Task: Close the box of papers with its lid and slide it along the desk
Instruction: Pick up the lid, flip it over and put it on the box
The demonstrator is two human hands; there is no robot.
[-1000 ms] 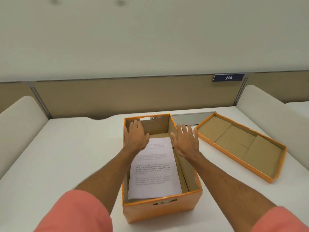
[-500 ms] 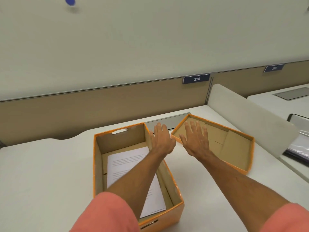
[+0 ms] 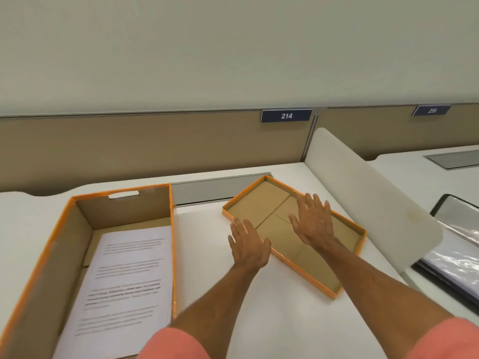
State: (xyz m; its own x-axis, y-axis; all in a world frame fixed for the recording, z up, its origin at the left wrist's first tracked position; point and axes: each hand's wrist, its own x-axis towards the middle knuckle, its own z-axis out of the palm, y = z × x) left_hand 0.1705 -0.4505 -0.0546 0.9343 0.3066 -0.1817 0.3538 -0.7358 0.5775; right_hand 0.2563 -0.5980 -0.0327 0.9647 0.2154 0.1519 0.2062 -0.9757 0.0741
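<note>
Fingers: yours were spread and straight on both hands, gripping nothing.
Left hand [image 3: 248, 246]: palm down, over the white desk [image 3: 259, 314], beside the lid's near-left rim; whether it touched the rim could not be told.
Right hand [image 3: 312, 221]: palm down, flat above the lid's brown inside; contact could not be told.
Arms: both forearms reached forward and up to the right, coral sleeves [image 3: 176, 344] at the bottom edge.
Lid: the shallow orange-edged cardboard lid [image 3: 261, 206] lay upside down on the desk, right of the box, its long axis running from far-left to near-right.
Box: the open orange-edged cardboard box [image 3: 64, 252] stood at your left, long axis pointing away from you, handle slot in the far wall.
Papers: a stack of printed white sheets [image 3: 124, 286] lay flat inside; the text was too blurred to read.
Writing: blue plates on the partition read "214" [image 3: 286, 115] and "215" [image 3: 431, 110].
</note>
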